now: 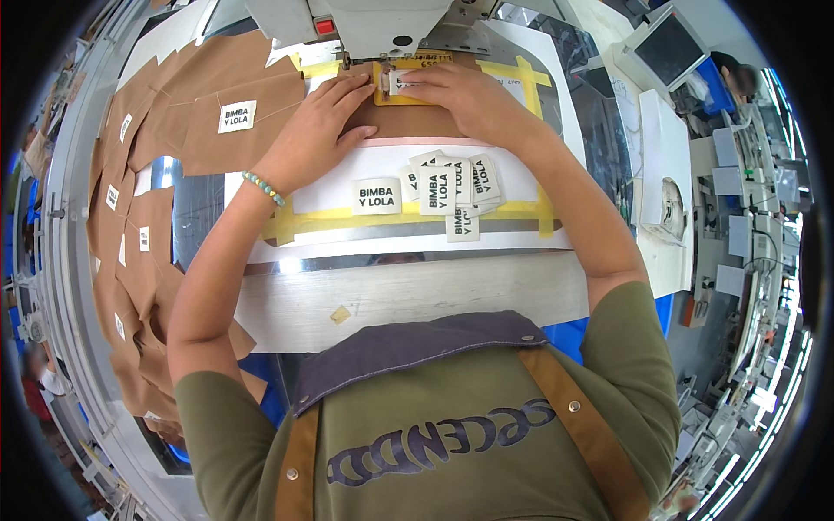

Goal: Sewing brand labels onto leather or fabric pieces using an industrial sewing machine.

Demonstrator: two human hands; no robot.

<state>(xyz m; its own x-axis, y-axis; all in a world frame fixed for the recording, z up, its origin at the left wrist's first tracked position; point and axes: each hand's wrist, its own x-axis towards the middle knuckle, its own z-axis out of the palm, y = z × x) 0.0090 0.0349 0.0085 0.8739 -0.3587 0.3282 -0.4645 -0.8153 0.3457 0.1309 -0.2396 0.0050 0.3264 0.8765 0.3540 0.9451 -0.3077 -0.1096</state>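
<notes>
My left hand [317, 130] lies flat on a brown fabric piece [417, 122] under the head of a white sewing machine [373, 26]. My right hand [460, 95] presses its fingertips on a small white label [401, 83] set in a yellow frame [408, 91] at the needle. Nearer to me, a loose stack of several white labels with black print [452, 187] and one single label [375, 196] lie on a white board edged with yellow tape [408, 217]. A beaded bracelet [263, 187] circles my left wrist.
Many brown fabric pieces with sewn labels [200, 113] are piled to the left and down the left side [130, 286]. A monitor [669, 48] and white papers [665, 165] stand at the right. Workstations with machines run along the right rim [747, 286].
</notes>
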